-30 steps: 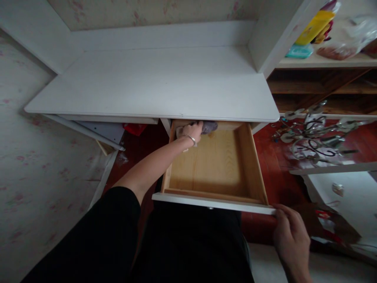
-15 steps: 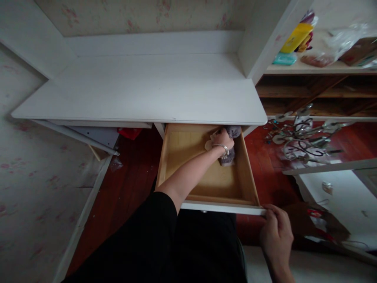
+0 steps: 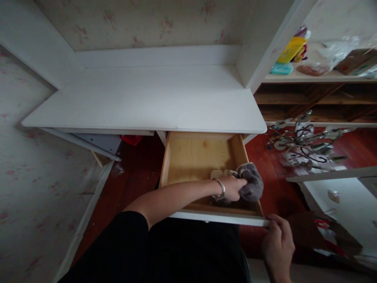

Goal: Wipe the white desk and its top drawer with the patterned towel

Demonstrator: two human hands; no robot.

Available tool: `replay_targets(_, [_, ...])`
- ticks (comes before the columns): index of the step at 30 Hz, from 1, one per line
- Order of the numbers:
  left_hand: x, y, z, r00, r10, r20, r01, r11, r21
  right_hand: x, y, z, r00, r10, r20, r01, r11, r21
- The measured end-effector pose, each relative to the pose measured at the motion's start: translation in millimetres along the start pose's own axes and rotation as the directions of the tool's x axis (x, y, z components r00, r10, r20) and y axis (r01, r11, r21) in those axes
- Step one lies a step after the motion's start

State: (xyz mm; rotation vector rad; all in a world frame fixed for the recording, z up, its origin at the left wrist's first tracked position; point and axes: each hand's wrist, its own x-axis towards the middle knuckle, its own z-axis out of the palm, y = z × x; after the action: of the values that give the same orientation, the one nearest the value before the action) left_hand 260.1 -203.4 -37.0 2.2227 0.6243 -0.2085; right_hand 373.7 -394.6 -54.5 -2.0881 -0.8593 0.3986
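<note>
Drawer (image 3: 194,157) pulled out below the white surface (image 3: 147,102). Left hand (image 3: 234,188) clenched on grey cloth (image 3: 251,186), pressed into the front right corner. Right hand (image 3: 277,245) pinches the drawer front's right end. Judged: wiping partway. Back floor bare; dirt unreadable, pale scrap beside the cloth unidentifiable.

Left hand (image 3: 232,188) presses grey cloth (image 3: 251,185) (bunched) inside drawer (image 3: 188,157).

White desk (image 3: 147,98) is sitting in a corner against floral wallpaper (image 3: 153,19). Red-brown floorboards (image 3: 132,173) are showing below. Dim light; a cluttered shelf unit (image 3: 318,76) is standing to the right.
</note>
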Motion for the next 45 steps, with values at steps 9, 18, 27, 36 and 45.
replay_targets(9, [-73.0,-19.9,-29.5,0.939,0.119,0.321,-0.195,0.957,0.216,-2.1,-0.5,-5.3,0.998,0.028,0.057,-0.028,1.000,-0.014])
replay_targets(18, [-143.3,-100.4,-57.7,0.959,-0.232,0.162,0.133,0.875,0.465,-2.0,3.5,-3.1,0.997,0.066,0.028,-0.065,0.998,-0.014])
replay_targets(27, [-96.8,-153.7,-117.5,0.956,-0.208,-0.206,0.293,0.688,0.663,-2.6,2.8,-7.0,0.994,0.075,0.076,-0.076,0.997,0.010])
replay_targets(36, [-123.0,-150.1,-107.5,0.971,-0.060,-0.232,0.216,0.638,0.739,-3.3,6.7,-1.6,0.999,0.026,0.037,-0.027,0.999,0.027])
replay_targets(45, [-210.5,-95.4,-110.8,0.739,0.245,-0.627,0.382,0.614,0.690,0.5,10.6,-1.0,0.999,-0.022,0.040,0.021,1.000,0.020])
